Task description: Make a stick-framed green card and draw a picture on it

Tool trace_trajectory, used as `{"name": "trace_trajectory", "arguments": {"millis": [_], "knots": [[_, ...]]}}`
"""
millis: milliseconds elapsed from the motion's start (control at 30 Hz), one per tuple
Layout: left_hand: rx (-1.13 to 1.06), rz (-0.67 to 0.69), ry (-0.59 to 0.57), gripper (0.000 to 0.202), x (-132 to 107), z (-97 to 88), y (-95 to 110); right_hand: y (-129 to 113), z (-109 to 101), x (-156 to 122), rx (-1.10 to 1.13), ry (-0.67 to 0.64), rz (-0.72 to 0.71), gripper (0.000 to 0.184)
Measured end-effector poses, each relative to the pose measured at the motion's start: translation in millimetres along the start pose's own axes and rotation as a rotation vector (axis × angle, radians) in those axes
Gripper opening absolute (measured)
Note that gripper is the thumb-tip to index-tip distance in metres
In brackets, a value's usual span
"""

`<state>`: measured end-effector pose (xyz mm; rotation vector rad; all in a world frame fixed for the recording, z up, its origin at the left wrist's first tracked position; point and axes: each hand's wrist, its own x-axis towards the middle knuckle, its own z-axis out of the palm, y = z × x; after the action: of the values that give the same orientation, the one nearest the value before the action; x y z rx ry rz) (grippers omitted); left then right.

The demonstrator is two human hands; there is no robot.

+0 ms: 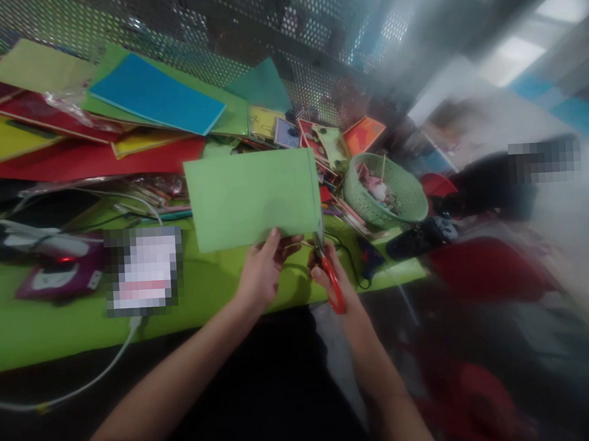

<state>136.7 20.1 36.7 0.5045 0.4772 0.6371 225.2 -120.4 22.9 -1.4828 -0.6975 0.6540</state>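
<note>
My left hand (pixel 263 269) pinches the lower edge of a light green sheet of paper (pixel 251 196), holding it upright over the table. My right hand (pixel 333 279) is closed around red-handled scissors (pixel 331 281). The scissor blades point up at the paper's lower right corner, by its right edge. Both hands hover just above the front edge of the lime green table cover (pixel 82 310).
Stacks of coloured paper and card (pixel 154 96) lie at the back against a perforated metal screen. A green plastic basket (pixel 386 189) of craft bits stands to the right. Cables (pixel 81 386), a purple device and a dark glue gun (pixel 370 256) lie on the table.
</note>
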Motion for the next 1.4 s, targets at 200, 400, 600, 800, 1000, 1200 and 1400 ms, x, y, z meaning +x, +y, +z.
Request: {"name": "trace_trajectory", "arguments": {"millis": [200,400,600,800,1000,1200,1400], "knots": [[0.015,-0.012,0.014,0.025,0,0.7,1,-2,0,-1,-0.012,0.008,0.005,0.058],[0.031,-0.003,-0.039,0.03,0,-3.8,-1,-2,0,0,-0.036,0.006,0.001,0.06],[0.016,-0.003,-0.036,0.04,-1,-3.5,-1,3,-2,1,-0.053,0.01,0.001,0.06],[0.016,-0.014,0.011,0.029,1,-0.7,-2,10,-3,2,-0.081,0.029,-0.052,0.058],[0.047,-0.027,0.037,0.023,2,-5.4,-6,8,-1,2,-0.092,0.06,-0.037,0.06],[0.052,-0.034,0.038,0.024,2,-5.7,-8,2,1,1,-0.088,0.082,-0.019,0.063],[0.052,-0.041,0.043,0.023,2,-4.2,-9,1,0,0,-0.096,0.112,0.015,0.063]]}}
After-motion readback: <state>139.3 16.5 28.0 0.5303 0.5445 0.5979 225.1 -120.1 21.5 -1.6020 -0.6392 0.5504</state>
